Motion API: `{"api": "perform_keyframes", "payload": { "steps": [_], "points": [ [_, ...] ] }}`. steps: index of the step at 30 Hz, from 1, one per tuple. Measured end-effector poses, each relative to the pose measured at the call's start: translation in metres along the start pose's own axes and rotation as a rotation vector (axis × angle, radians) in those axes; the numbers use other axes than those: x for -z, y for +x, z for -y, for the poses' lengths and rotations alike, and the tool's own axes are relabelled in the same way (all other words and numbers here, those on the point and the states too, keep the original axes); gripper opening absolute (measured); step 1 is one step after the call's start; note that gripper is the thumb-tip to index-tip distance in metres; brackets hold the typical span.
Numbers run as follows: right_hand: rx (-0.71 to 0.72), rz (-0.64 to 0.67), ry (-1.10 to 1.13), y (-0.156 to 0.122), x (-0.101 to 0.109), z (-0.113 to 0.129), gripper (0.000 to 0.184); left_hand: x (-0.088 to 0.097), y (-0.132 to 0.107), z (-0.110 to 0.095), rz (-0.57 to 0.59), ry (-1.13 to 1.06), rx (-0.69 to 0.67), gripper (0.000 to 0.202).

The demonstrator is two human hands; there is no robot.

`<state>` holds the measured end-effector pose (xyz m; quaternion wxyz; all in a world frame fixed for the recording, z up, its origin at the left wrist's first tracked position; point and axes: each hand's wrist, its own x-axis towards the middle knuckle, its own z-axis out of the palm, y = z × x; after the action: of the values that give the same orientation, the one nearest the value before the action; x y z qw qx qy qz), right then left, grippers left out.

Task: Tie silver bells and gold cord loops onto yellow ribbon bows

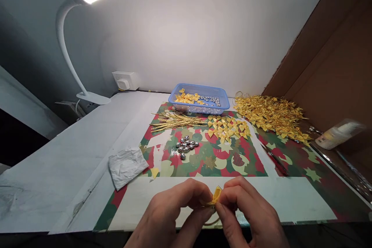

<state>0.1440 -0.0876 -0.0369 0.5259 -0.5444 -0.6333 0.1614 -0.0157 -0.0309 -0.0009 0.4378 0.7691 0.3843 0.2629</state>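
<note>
A small yellow ribbon bow (216, 194) is pinched between my two hands at the front edge of the table. My left hand (174, 207) is closed on its left side with thumb and forefinger. From the right, the thumb and fingertips of my right hand (252, 208) grip the same bow. Below the fingertips a thin curved strand (212, 223) shows, partly hidden. Beyond the hands lie a cluster of silver jingle bells (186, 145), a group of loose yellow bows (228, 127) and a bundle of gold twist ties (177, 121).
A blue basket (199, 109) at the back holds bows and bells. Finished-looking gold bows form a heap (270, 116) beside a cardboard wall (328, 46). Tweezers (274, 159), a bottle (337, 135), a crumpled white tissue (128, 166) and a lamp (62, 35) surround the mat.
</note>
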Motion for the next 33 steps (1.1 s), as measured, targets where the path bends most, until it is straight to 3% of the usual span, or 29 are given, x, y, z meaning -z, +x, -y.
{"api": "perform_keyframes", "payload": {
  "steps": [9,16,23,29,33],
  "points": [
    [0.012,-0.030,0.009,-0.003,-0.005,-0.001,0.015,0.000,0.001,0.001,-0.001,0.035,-0.029,0.008],
    [0.019,-0.030,-0.011,-0.005,-0.006,0.002,0.016,0.000,0.002,0.003,0.036,-0.266,0.098,0.011],
    [-0.001,-0.012,0.001,-0.002,0.000,0.002,0.011,0.002,0.003,0.007,0.015,-0.381,0.160,0.013],
    [-0.086,-0.062,0.132,0.021,0.033,0.007,0.023,-0.001,0.004,0.010,-0.021,-0.216,0.143,0.017],
    [-0.047,-0.181,0.362,0.043,0.027,0.027,0.037,-0.007,0.009,0.017,-0.095,-0.052,0.054,0.018]
  ]
}}
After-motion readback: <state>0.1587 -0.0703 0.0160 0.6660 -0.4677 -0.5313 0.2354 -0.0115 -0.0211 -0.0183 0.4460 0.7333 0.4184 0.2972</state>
